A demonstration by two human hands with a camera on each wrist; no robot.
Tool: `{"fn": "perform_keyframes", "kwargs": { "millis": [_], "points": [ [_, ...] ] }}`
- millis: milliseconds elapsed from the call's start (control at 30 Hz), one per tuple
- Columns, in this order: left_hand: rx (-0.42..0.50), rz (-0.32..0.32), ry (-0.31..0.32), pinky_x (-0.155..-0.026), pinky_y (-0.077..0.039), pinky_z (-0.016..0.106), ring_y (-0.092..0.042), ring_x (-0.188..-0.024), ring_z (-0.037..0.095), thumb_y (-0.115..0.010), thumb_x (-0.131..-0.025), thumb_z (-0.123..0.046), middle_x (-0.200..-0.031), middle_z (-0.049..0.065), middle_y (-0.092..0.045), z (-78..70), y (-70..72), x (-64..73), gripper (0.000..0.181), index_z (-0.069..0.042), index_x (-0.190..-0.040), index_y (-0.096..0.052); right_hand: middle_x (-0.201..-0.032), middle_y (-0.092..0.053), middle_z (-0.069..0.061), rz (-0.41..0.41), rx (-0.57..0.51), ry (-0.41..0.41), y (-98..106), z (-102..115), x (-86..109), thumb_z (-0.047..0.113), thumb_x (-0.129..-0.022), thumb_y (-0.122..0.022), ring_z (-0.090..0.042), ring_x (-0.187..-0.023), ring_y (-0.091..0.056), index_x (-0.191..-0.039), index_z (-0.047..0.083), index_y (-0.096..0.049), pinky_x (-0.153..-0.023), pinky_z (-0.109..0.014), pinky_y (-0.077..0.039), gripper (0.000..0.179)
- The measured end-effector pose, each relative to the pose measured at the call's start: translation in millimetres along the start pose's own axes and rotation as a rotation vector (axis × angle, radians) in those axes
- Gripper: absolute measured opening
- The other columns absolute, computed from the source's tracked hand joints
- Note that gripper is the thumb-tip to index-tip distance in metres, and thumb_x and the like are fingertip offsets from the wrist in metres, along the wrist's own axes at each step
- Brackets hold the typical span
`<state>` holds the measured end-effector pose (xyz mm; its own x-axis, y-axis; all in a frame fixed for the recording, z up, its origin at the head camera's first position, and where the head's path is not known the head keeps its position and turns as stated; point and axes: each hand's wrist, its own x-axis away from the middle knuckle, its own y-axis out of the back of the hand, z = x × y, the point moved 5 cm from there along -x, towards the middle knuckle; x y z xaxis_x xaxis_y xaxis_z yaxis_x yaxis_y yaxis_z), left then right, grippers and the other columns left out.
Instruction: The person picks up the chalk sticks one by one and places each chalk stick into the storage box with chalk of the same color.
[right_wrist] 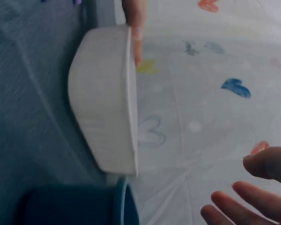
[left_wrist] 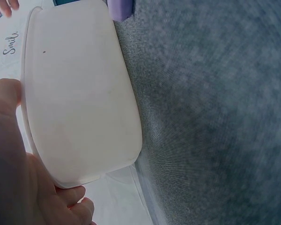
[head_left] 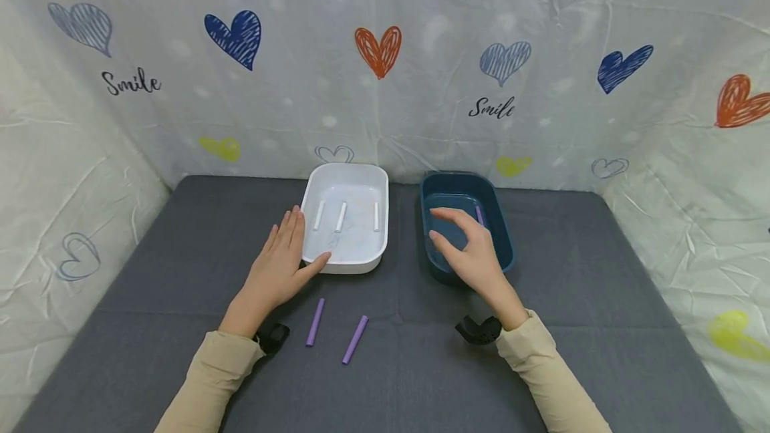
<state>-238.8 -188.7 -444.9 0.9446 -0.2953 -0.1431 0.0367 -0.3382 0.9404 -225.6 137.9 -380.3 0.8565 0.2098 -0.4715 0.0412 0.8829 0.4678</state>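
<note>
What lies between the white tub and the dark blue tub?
Nothing but a bare strip of dark gray tablecloth between the white tub and the dark blue tub; the head view shows it.

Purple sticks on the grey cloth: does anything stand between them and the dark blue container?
Nothing visible stands on the grey cloth between the purple sticks and the dark blue container; only its own near wall would likely need clearing.

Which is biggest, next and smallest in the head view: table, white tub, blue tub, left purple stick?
1. Table
2. White tub and blue tub: they look alike, so I can't rank them
3. Left purple stick
</note>
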Motion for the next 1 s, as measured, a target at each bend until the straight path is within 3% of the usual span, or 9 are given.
{"fn": "perform_keyframes", "kwargs": {
  "millis": [200, 300, 467, 567, 667, 833, 1000],
  "points": [
    [0.004, 0.000, 0.005, -0.121, -0.004, 0.051, 0.000, -0.151, 0.036, -0.043, -0.098, -0.064, -0.164, 0.021, 0.004, -1.1, 1.2, -0.2, 0.099, 0.005, -0.156, 0.000, -0.129, -0.064, -0.010, -0.088, 0.013, 0.002, 28.8, -10.0, 17.7, 0.003, -0.093, -0.068, -0.026, -0.120, -0.057, -0.129, 0.005, -0.065, -0.099, -0.049, -0.044, 0.036],
    [0.002, -0.005, 0.004, -0.121, -0.004, 0.051, 0.000, -0.151, 0.035, -0.043, -0.098, -0.063, -0.164, 0.022, 0.002, -1.4, 1.2, 0.1, 0.099, 0.005, -0.156, 0.000, -0.126, -0.065, -0.016, -0.110, 0.051, -0.017, 41.7, -4.8, 26.0, -0.002, -0.092, -0.067, -0.031, -0.117, -0.057, -0.126, -0.001, -0.065, -0.098, -0.052, -0.044, 0.034],
    [0.003, -0.007, 0.000, -0.121, -0.004, 0.051, -0.001, -0.151, 0.036, -0.043, -0.098, -0.063, -0.164, 0.023, 0.001, -1.0, 0.6, 0.4, 0.099, 0.005, -0.156, 0.000, -0.122, -0.066, -0.021, -0.152, 0.090, -0.030, 57.6, -4.2, 38.6, -0.007, -0.091, -0.065, -0.032, -0.119, -0.058, -0.123, -0.006, -0.065, -0.111, -0.044, -0.037, 0.032],
    [0.002, -0.006, -0.003, -0.121, -0.004, 0.051, -0.002, -0.151, 0.037, -0.043, -0.098, -0.064, -0.164, 0.022, 0.002, -0.8, 0.4, 0.3, 0.100, 0.005, -0.156, 0.001, -0.121, -0.067, -0.018, -0.196, 0.095, -0.010, 63.4, -23.5, 45.5, -0.008, -0.090, -0.066, -0.024, -0.120, -0.058, -0.122, -0.003, -0.067, -0.116, -0.035, -0.031, 0.033],
    [-0.005, -0.008, -0.004, -0.121, -0.004, 0.051, -0.002, -0.151, 0.037, -0.043, -0.098, -0.064, -0.164, 0.022, 0.001, -0.5, 0.1, -0.1, 0.100, 0.004, -0.156, 0.001, -0.122, -0.067, -0.016, -0.221, 0.105, 0.016, 66.1, -45.7, 52.2, -0.008, -0.088, -0.068, -0.019, -0.122, -0.057, -0.121, 0.000, -0.069, -0.116, -0.035, -0.030, 0.034],
    [0.000, -0.002, -0.003, -0.121, -0.005, 0.052, 0.001, -0.151, 0.034, -0.043, -0.098, -0.063, -0.164, 0.023, 0.001, -0.5, -0.2, 0.1, 0.100, 0.005, -0.156, 0.000, -0.128, -0.065, -0.017, -0.197, 0.134, 0.054, 64.8, -69.2, 61.4, -0.008, -0.086, -0.070, -0.027, -0.125, -0.057, -0.121, -0.003, -0.068, -0.117, -0.048, -0.028, 0.035],
    [0.005, -0.003, -0.001, -0.121, -0.005, 0.052, 0.002, -0.151, 0.033, -0.043, -0.098, -0.063, -0.164, 0.023, 0.000, -0.9, -0.1, 1.5, 0.099, 0.006, -0.156, 0.000, -0.139, -0.056, -0.018, -0.085, 0.187, 0.078, 57.6, -80.1, 66.1, -0.003, -0.091, -0.066, -0.034, -0.136, -0.045, -0.131, -0.004, -0.062, -0.115, -0.057, -0.024, 0.040]
  ]
}}
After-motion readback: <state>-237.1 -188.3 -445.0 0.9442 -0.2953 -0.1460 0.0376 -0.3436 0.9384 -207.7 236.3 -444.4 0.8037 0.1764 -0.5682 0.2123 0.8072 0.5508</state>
